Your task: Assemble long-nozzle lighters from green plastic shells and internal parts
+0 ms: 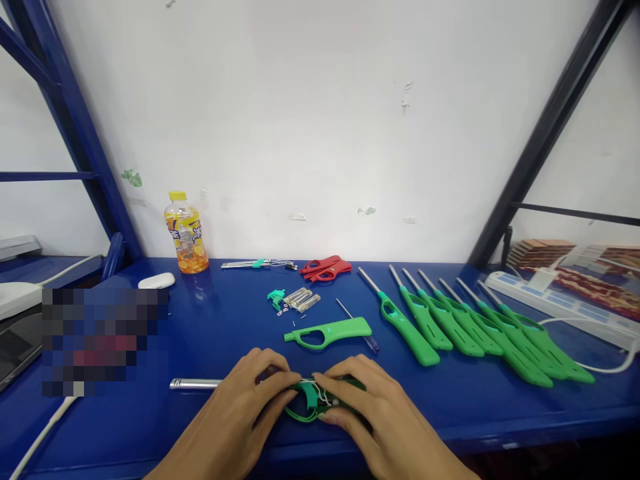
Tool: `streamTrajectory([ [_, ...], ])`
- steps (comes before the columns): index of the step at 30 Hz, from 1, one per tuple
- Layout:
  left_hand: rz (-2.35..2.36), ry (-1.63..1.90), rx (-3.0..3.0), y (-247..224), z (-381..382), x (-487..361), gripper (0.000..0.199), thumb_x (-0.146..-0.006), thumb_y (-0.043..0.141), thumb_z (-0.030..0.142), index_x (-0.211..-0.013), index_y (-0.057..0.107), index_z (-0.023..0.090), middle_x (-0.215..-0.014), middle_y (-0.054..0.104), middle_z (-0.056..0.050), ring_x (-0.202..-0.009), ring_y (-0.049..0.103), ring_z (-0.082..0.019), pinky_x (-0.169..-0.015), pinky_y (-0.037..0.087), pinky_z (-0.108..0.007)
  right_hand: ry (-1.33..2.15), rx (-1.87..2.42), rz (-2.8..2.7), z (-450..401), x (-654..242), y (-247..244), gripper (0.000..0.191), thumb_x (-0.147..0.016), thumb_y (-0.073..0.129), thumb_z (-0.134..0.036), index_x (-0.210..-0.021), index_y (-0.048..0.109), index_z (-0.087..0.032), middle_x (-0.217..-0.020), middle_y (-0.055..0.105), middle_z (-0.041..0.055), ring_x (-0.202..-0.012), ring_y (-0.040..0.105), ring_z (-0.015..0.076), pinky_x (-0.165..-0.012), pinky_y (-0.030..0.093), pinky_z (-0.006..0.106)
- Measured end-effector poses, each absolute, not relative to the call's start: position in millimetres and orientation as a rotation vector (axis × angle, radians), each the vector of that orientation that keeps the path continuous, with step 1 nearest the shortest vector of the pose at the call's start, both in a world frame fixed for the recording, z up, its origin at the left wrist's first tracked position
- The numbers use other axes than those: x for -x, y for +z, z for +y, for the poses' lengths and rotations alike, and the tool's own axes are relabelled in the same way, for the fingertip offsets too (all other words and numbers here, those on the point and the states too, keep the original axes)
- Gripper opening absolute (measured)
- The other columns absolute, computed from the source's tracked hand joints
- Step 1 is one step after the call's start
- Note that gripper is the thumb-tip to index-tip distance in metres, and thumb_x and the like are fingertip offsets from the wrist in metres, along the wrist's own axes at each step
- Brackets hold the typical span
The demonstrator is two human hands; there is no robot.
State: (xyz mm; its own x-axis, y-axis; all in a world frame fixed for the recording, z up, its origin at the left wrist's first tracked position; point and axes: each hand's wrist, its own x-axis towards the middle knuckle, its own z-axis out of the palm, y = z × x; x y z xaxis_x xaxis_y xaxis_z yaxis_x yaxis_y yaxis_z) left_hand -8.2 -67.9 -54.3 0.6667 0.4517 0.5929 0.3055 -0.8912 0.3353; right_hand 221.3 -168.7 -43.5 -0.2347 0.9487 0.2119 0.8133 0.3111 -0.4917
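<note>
Low in the middle, an opened green gas lighter [299, 417] lies on its side with its insides showing. Its silver tube [195, 384] points left. My left hand [240, 410] pinches it at the trigger guard, close to the teal trigger [312, 395]. My right hand [380, 407] grips the handle, fingertips beside the thin white wires [324, 393]. The rest of the handle is hidden under my right fingers. Just beyond my hands rests a loose green handle half [345, 328], with a screwdriver [373, 343] partly beneath it.
Several assembled green lighters [415, 333] lie in a row at right. Behind are red handle shells [327, 268], small clear cylinders [303, 299], teal triggers [276, 299] and a tube with wires [245, 265]. A drink bottle [185, 233] stands back left; a power strip [565, 307] lies far right.
</note>
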Motion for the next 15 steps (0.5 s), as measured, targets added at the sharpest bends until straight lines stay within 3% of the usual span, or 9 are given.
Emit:
streamTrajectory([
  [7,0.673,0.902,-2.516,-46.2,-68.4,9.4,0.026,-0.103,0.058,0.012,-0.102,0.075,0.03,-0.1,0.071,0.002,-0.09,0.069,-0.018,-0.08,0.057,-0.027,0.371,1.53,-2.101,-168.9,-223.8,-46.8,0.036,-0.109,0.062,-0.025,-0.144,0.066,-0.033,-0.13,0.07,0.0033,-0.115,0.066,0.0259,-0.111,0.052,0.047],
  [15,0.586,0.973,-2.616,-55.7,-68.0,9.9,0.025,-0.11,0.052,0.014,-0.111,0.072,0.03,-0.104,0.067,0.001,-0.091,0.066,-0.018,-0.082,0.054,-0.029,0.374,1.469,-2.037,-166.9,-222.6,-49.2,0.031,-0.106,0.068,-0.021,-0.134,0.069,-0.032,-0.126,0.074,-0.0002,-0.114,0.068,0.0242,-0.105,0.053,0.041],
])
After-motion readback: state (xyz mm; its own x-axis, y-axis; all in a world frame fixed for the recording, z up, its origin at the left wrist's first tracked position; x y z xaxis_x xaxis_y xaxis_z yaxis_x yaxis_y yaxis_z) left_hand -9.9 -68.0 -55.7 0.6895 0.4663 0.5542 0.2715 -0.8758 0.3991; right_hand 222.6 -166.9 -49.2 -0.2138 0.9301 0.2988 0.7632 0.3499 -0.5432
